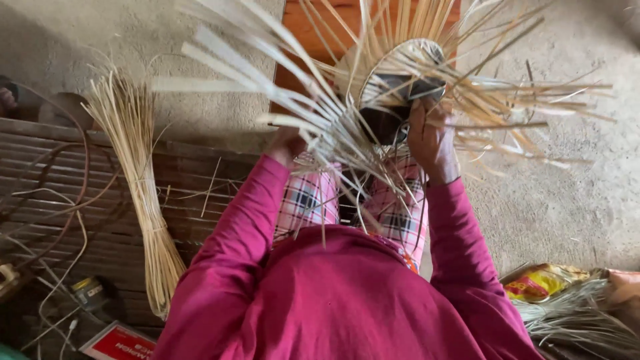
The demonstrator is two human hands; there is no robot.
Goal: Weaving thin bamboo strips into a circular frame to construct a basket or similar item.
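Head view, right hand (pixel 432 143) gripping half-woven basket (pixel 393 87), loose strips inside

A rough grey concrete floor (pixel 573 200) fills the scene under soft, even light. On the left lies a dark slatted wooden platform (pixel 80 167) — thin wires trail across it. An orange-brown wooden board (pixel 300 40) sits at top centre.

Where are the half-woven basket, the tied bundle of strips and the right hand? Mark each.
half-woven basket (pixel 400 73), head view, on its woven base.
tied bundle of strips (pixel 143 200), head view, mid-length of the bundle.
right hand (pixel 432 137), head view, back of the hand.
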